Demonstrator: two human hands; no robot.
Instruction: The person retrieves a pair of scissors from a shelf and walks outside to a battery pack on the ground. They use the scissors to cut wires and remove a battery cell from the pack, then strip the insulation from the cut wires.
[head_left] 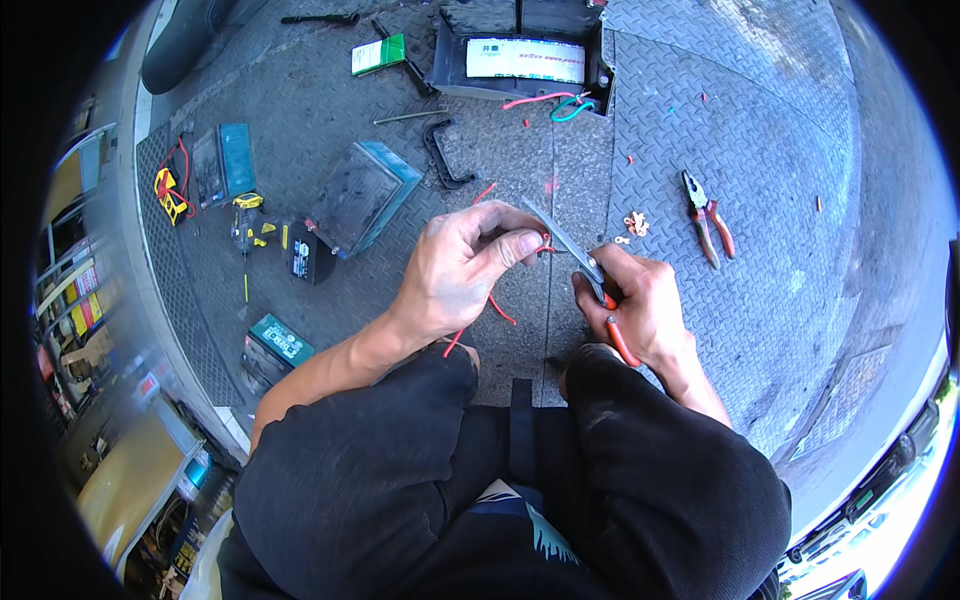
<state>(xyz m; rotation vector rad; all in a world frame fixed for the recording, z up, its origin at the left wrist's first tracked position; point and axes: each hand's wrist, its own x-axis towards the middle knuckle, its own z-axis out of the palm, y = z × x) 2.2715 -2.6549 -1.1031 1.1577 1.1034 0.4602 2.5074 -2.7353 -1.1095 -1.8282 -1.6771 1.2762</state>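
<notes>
My left hand (440, 270) is closed in a pinch on thin red wire (502, 310), with loose lengths of it sticking out above and below the fingers. In my right hand (648, 310) is a pair of scissors (560, 232) with orange-red handles. Its blades point up and left, right beside the left fingertips and the wire end. Whether the blades touch the wire cannot be made out. Right of the scissors, a small heap of copper-coloured terminals (636, 224) lies on the floor. Farther right rest combination pliers (706, 220) with red handles.
Large batteries (365, 195) with teal parts lie to the left, near a yellow-and-black power drill (246, 222). An open black case (590, 90) with red and green wires stands at the far side. A green-and-white box (378, 56) is beside it. The floor (770, 170) is patterned metal plate.
</notes>
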